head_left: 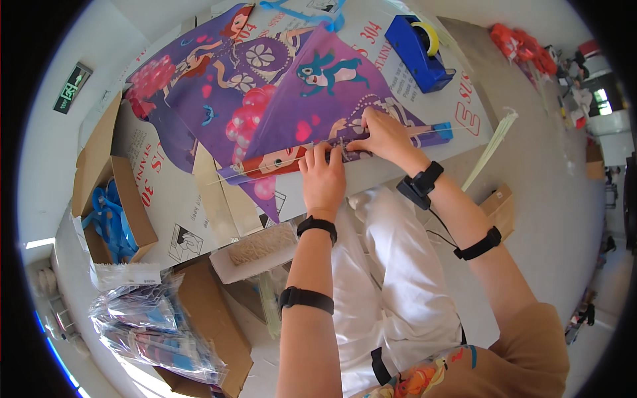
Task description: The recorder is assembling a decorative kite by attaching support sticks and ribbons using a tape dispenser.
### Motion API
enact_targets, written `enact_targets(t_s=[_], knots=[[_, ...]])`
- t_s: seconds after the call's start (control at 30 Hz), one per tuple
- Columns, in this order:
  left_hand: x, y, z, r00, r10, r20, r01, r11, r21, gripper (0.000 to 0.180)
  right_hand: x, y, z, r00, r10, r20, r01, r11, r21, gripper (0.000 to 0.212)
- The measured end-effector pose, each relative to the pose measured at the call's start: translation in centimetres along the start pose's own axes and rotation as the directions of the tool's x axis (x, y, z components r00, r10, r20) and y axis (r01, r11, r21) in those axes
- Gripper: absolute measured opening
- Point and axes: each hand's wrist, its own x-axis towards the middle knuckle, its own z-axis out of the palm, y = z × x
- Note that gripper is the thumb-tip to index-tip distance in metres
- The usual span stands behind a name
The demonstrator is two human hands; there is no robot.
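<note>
A purple kite (282, 123) printed with cartoon figures, a blue animal and pink balloons lies on the table in front of me. Its near edge is folded over, and a thin pale rod (430, 131) runs along it, poking out at both ends. My left hand (323, 180) is closed over this edge with curled fingers, near the printed face. Just to its right, my right hand (388, 138) pinches the same edge between thumb and fingers. Beneath the fingers, the exact grip on rod and fabric is hidden. Blue material (441, 131) shows at the edge's right end.
A blue tape dispenser (413, 56) stands at the back right. Blue strips (109, 219) fill a cardboard box at left. Below are plastic-wrapped packs (159, 325) and a white tray (233, 268) of small pale pieces. Thin pale rods (490, 149) jut past the table's right edge.
</note>
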Motion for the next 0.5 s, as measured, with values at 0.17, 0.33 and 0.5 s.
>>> enact_targets(t_s=[0.17,0.33,0.5], knots=[[0.1,-0.1,-0.3,0.999,-0.021,0.025,0.020,1.000,0.022,0.024,0.6,-0.4,0.6,0.984,-0.049,-0.174,0.082,0.978,0.189,0.041],[0.1,-0.2,-0.6,0.999,-0.012,0.030,0.011,0.999,0.037,0.025,5.0,-3.6,0.3,0.866,-0.335,-0.371,0.392,0.916,0.087,0.026],[0.3,0.3,-0.8,0.996,-0.050,0.077,0.050,0.999,-0.001,0.022,14.6,-7.4,1.4,0.676,-0.698,-0.236,0.653,0.716,-0.245,0.028]])
